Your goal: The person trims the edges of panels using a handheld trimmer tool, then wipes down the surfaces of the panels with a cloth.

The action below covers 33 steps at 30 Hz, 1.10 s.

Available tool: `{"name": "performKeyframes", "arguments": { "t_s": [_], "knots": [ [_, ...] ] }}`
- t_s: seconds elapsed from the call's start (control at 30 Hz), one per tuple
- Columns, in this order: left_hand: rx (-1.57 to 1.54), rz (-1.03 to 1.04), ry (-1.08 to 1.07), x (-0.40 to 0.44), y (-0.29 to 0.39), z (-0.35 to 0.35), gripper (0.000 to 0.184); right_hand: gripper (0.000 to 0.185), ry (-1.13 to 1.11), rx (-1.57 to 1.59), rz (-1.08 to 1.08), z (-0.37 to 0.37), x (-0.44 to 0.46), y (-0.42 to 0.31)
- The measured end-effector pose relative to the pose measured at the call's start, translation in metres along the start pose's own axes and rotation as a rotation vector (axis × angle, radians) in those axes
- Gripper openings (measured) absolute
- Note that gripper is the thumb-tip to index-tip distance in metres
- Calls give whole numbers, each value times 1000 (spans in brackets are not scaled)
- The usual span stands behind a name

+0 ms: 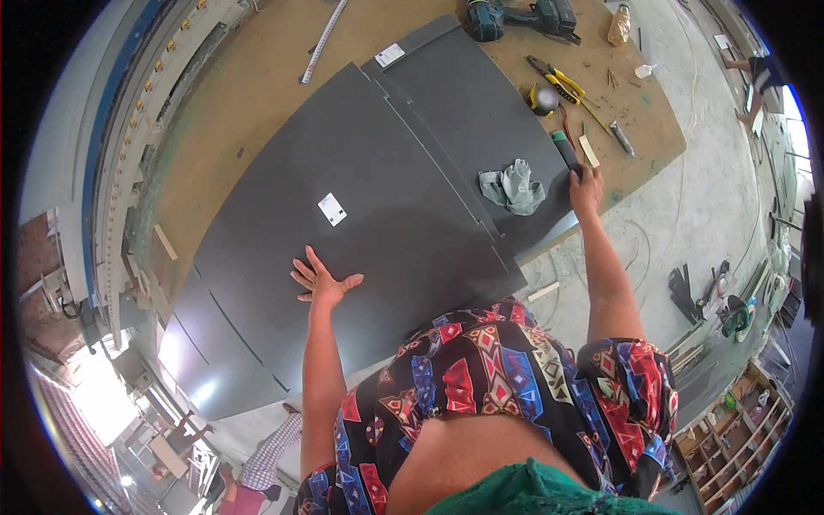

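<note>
While the left hand (324,279) lies on the large dark panel (283,163) with its fingers and thumb spread wide, the right hand (587,189) curls around the near end of a dark tool with a green tip (566,150), beside the narrower dark panel (459,94). Both panels lie side by side on the brown worktable (657,124), reaching toward its near edge; the large one carries a white label (332,209) just beyond the left fingertips, and the narrower one has another label toward its far end. A crumpled grey cloth (513,186) rests on the narrower panel, near the right hand. Between that panel and the table's right corner lie a tape measure (543,99), yellow-and-black pliers (556,79) and a small tube (622,139). Farther along the table's right side are a cordless drill (524,19) and a bottle (619,26). A measuring strip (324,41) lies left of the panels' far ends.
</note>
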<state>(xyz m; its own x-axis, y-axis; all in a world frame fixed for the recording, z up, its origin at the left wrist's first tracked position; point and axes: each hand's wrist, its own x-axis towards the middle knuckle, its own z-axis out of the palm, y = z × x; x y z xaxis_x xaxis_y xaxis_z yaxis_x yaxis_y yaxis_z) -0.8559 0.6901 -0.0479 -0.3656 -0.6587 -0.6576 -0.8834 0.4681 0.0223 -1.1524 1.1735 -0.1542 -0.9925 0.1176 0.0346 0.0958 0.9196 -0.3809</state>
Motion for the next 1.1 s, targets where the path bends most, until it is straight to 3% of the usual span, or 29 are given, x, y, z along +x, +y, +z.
{"name": "performKeyframes", "arguments": {
  "t_s": [0.23, 0.57, 0.77, 0.87, 0.97, 1.1],
  "knots": [
    [2, -16, -2, -2, -14, -3, 154, 34, -68, 4, 164, 1, 2, -11],
    [-20, 6, 0, -3, -37, -7, 153, 36, -185, 72, 129, 1, -5, -16],
    [-4, -3, 10, 1, -40, -3, 155, 40, -15, 12, 149, 6, 2, -44],
    [-2, 12, 6, -2, -48, -6, 154, 40, 73, 5, 38, 4, -9, -71],
    [4, -1, 0, -1, -49, -7, 153, 38, 110, 247, -205, -6, -35, -116],
    [-18, 24, 2, 0, -50, -7, 152, 41, -143, 458, -395, -18, -99, -166]
  ]
}}
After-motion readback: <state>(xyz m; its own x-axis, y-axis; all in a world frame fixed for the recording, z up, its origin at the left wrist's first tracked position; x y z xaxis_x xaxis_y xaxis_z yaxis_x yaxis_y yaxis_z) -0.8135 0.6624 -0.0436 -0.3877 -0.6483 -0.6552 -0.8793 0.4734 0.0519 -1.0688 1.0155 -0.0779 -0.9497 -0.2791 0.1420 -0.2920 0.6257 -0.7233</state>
